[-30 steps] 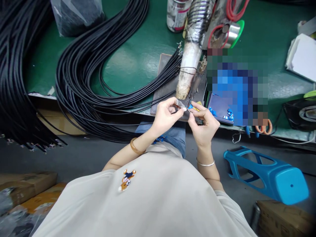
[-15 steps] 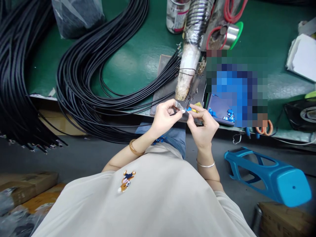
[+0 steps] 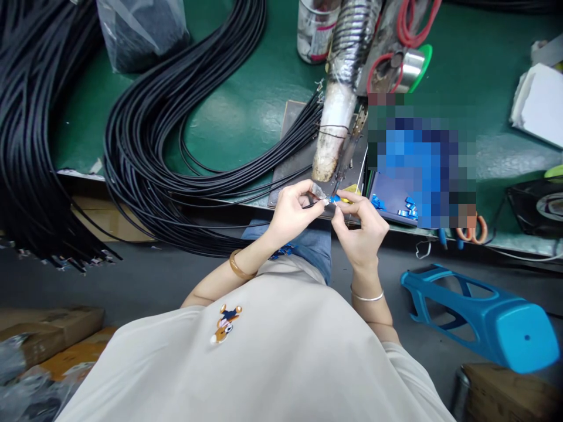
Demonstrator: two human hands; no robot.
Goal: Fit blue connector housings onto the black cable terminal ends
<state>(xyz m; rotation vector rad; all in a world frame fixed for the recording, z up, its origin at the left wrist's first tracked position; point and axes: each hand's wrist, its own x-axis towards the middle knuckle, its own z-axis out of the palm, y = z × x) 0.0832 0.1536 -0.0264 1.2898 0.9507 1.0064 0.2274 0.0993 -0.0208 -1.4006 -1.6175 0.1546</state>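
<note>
Facing inward, both pinched — left hand (image 3: 292, 212); right hand (image 3: 361, 224) — blue piece (image 3: 335, 198) between.

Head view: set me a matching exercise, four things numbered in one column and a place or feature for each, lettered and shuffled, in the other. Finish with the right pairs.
Things
1. Left hand
2. Right hand
3. Small blue piece
4. Plastic stool

Places and features
A. Silver bangle at its wrist
B. Below the green table's edge, on the person's right
C. Brown bangle at its wrist
D. At the fingertips, where the two hands nearly meet

Right pairs
1-C
2-A
3-D
4-B
</note>
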